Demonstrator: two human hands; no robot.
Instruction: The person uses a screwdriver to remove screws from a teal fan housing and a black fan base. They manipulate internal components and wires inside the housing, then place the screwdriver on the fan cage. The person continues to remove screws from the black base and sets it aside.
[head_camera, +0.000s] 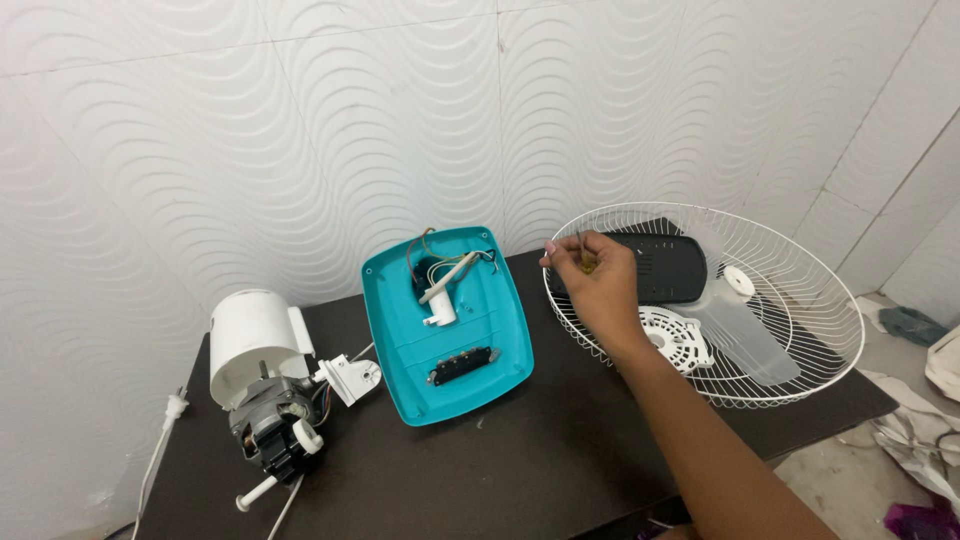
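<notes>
Pinching something small and yellowish, too tiny to identify, the right hand (598, 283) hovers with fingers closed over the near rim of the round white wire fan guard (800, 300); its palm is hidden from view.

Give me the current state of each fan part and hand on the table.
Right hand: pinching a small thin piece over the grille rim.
Teal base cover: open side up, wires exposed.
Motor: bare, shaft exposed, white housing behind.
Wire grille: lying flat, holding loose blade and parts.
Plug: unplugged.
</notes>
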